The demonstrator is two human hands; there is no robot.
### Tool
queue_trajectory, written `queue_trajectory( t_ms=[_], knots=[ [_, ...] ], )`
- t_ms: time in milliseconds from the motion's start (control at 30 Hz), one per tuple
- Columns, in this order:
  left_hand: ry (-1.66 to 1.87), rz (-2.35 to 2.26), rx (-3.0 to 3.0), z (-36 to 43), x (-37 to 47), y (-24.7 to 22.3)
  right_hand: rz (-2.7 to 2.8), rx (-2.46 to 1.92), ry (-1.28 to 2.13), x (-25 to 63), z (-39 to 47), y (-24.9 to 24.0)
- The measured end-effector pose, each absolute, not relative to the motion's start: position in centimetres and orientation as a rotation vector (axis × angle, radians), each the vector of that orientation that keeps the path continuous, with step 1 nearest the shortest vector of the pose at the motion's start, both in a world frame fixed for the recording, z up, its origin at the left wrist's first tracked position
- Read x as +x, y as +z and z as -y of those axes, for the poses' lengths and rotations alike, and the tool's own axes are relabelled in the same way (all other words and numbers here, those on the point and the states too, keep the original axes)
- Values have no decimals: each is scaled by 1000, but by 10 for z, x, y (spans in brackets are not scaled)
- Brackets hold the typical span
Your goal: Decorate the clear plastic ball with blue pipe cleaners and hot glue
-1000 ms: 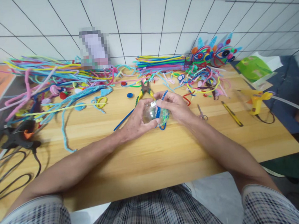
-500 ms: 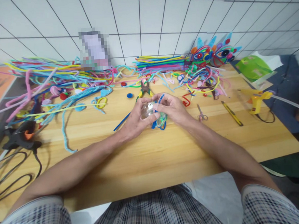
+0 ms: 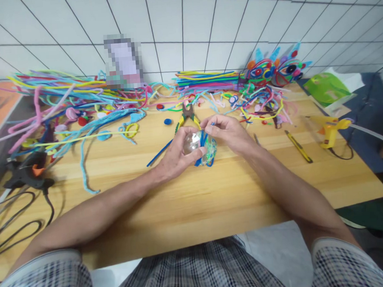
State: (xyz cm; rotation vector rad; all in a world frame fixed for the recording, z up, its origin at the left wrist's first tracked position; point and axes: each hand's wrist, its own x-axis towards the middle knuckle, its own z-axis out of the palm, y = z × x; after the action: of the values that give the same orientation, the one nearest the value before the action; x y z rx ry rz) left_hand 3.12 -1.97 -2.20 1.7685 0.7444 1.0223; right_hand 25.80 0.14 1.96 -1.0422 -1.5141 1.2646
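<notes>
My left hand (image 3: 183,150) is closed around a clear, shiny ball (image 3: 192,143) with green and blue strands on its right side. A blue pipe cleaner (image 3: 203,139) runs over the ball's middle, and a loop of it hangs below. My right hand (image 3: 225,131) pinches at the upper end of that blue pipe cleaner, just right of the ball. Its fingertips are partly hidden. Pliers (image 3: 188,113) with yellow and green handles lie just beyond my hands. Another blue pipe cleaner (image 3: 159,153) lies on the table by my left hand.
Heaps of pipe cleaners (image 3: 66,89) cover the back left, with a bundle (image 3: 210,81) at the back middle. Decorated masks (image 3: 274,70) stand back right. A yellow cutter knife (image 3: 298,146) and a glue gun (image 3: 333,131) lie to the right. Black cables (image 3: 48,210) trail at left.
My right hand has drawn back from the ball, up and to the right, so more of the blue pipe cleaner and green strands show. The left hand keeps its hold.
</notes>
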Motion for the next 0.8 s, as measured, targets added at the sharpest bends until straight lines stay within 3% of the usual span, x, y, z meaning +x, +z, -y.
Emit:
queue_trajectory(
  t_ms=[800],
  knots=[
    [1105, -658, 2108, 15, 25, -31, 1280, -1059, 1424, 247, 6, 1]
  ],
)
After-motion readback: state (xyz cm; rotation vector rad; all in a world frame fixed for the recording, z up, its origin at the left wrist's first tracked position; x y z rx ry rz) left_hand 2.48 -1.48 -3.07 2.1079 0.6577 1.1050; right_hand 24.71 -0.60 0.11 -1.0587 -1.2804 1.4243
